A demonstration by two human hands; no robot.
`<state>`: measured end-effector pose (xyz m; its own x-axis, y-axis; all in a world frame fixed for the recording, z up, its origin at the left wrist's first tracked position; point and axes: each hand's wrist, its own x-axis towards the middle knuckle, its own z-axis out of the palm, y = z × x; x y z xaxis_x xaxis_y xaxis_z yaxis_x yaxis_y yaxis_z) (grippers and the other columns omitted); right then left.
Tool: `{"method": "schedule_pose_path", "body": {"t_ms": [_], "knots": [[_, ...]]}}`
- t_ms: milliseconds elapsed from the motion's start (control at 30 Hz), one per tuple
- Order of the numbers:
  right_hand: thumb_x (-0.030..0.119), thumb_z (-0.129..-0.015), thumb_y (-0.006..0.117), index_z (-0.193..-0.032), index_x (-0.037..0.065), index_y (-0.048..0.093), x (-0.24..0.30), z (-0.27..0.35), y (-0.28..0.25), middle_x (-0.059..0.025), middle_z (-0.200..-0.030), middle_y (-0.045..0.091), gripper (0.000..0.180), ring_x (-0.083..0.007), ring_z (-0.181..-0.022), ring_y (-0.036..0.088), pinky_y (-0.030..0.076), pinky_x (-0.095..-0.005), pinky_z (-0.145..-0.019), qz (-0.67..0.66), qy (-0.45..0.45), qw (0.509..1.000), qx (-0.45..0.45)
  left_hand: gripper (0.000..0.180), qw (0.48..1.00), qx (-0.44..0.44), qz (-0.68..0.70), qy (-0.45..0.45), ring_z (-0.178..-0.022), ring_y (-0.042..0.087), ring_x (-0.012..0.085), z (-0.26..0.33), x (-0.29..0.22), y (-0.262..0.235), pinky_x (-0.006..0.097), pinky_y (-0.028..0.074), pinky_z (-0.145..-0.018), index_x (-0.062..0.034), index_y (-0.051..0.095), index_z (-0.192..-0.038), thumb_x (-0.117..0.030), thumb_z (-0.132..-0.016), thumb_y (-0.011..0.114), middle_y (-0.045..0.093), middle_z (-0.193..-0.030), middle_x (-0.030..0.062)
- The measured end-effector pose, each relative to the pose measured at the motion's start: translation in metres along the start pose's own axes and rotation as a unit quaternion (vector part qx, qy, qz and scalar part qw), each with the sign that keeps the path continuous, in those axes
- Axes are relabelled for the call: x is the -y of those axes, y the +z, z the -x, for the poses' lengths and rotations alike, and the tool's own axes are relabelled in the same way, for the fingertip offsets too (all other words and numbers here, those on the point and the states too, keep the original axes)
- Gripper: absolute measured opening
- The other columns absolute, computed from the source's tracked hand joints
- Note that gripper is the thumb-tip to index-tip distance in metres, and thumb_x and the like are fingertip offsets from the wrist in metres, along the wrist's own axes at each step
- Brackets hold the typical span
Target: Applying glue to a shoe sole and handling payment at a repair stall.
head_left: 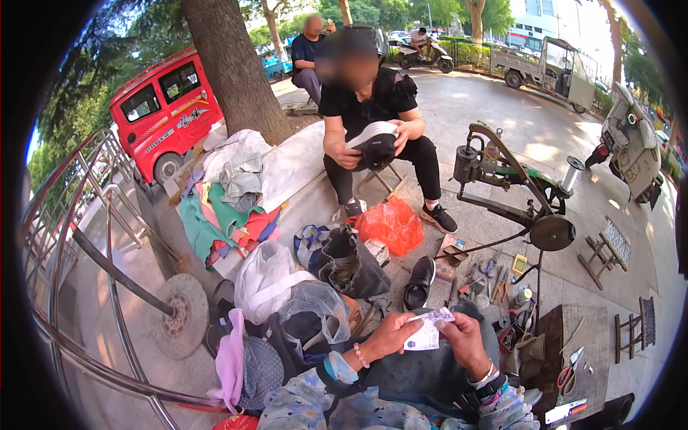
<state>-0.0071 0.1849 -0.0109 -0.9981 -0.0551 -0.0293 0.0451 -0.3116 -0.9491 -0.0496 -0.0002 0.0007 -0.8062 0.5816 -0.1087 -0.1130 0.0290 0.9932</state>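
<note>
Two hands engaged; left hand (389, 337) and right hand (464, 340) pinch opposite sides of a purplish paper note (423, 337), above the far edge of the dark lap cloth (423, 374); light, even tension should keep it flat, untorn.

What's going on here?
The wearer's left hand and right hand hold what looks like a purplish banknote between them, over a dark lap cloth. Opposite, a seated person holds a black shoe with a pale sole in both hands. Another black shoe sits on the ground just beyond the banknote. Nobody is touching the sewing machine on the right.
</note>
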Motion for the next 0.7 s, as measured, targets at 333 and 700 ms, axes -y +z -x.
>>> {"method": "schedule_pose_path", "body": {"t_ms": [333,700], "knots": [[0.022,-0.084,0.052,-0.069,0.002,0.053,-0.014,0.003,-0.008,-0.0079,-0.054,0.053,0.025,-0.0183,-0.044,0.051,0.046,-0.0301,-0.047,-0.191,0.144,0.969,-0.064,0.061,0.993,0.042,0.094,0.052,-0.093,0.055,0.0141,0.005,-0.002,0.004,0.028,0.051,-0.073,-0.0004,0.028,-0.132,0.004,-0.077,0.054,0.052,-0.112,0.0099],[0.024,-0.086,0.056,-0.073,0.002,0.057,-0.022,0.063,-0.003,-0.0052,-0.058,0.057,0.025,-0.0136,-0.048,0.055,0.047,-0.0251,-0.047,-0.207,0.239,0.949,0.02,0.026,0.876,-0.066,-0.362,0.313,-0.073,0.059,0.025,0.047,0.027,0.017,0.03,0.046,-0.062,-0.0002,0.059,-0.096,0.004,-0.07,0.055,0.058,-0.085,0.0118]]}}
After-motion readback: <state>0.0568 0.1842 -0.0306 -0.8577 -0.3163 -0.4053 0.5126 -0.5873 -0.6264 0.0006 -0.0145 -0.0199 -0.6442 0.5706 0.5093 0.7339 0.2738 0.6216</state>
